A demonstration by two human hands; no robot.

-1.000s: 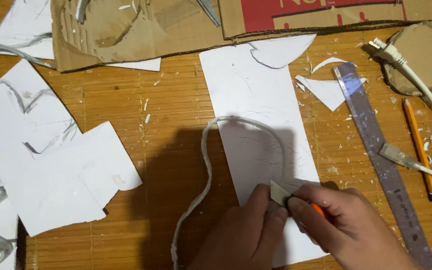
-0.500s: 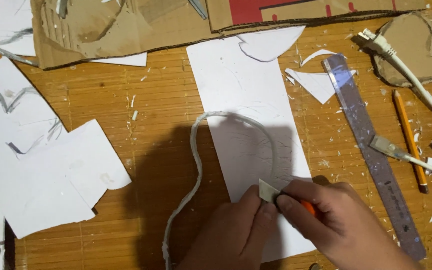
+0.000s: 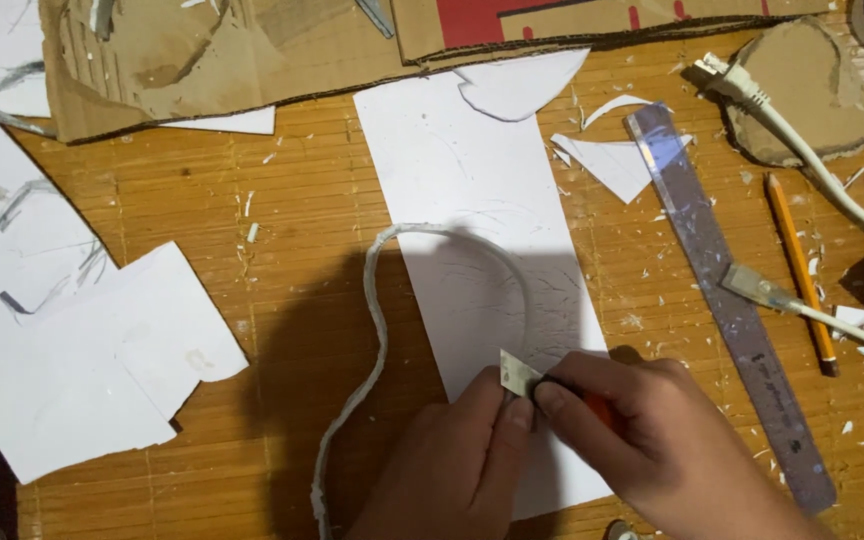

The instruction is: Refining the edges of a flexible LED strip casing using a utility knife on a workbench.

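The two hands sit close together at the bottom of the white sheet [image 3: 482, 270], just as they did a moment ago, and they have hardly moved. The right hand [image 3: 672, 450] is curled tight around a small knife [image 3: 524, 375] with an orange handle, and the flat blade pokes out toward the left. The left hand [image 3: 457, 470] has its fingers bent, and its thumb presses down right beside the blade, touching the sheet. The blade rests on the sheet at the low right end of a thin grey strip [image 3: 377, 330]. That strip bends up, over in an arch, and down again, then trails off the bottom edge of the view. The strip lies in the same shape as before, so the cut looks like it is going slowly, bit by bit. The view has slid a little, so everything sits a touch higher now. To the right, well apart from the hands, lie a clear ruler [image 3: 727, 300], a pencil [image 3: 800, 270] and a brush [image 3: 812, 312]. White scraps [image 3: 82, 340] lie on the left, and torn cardboard [image 3: 232, 50] lies along the top of the wooden table [image 3: 282, 200].
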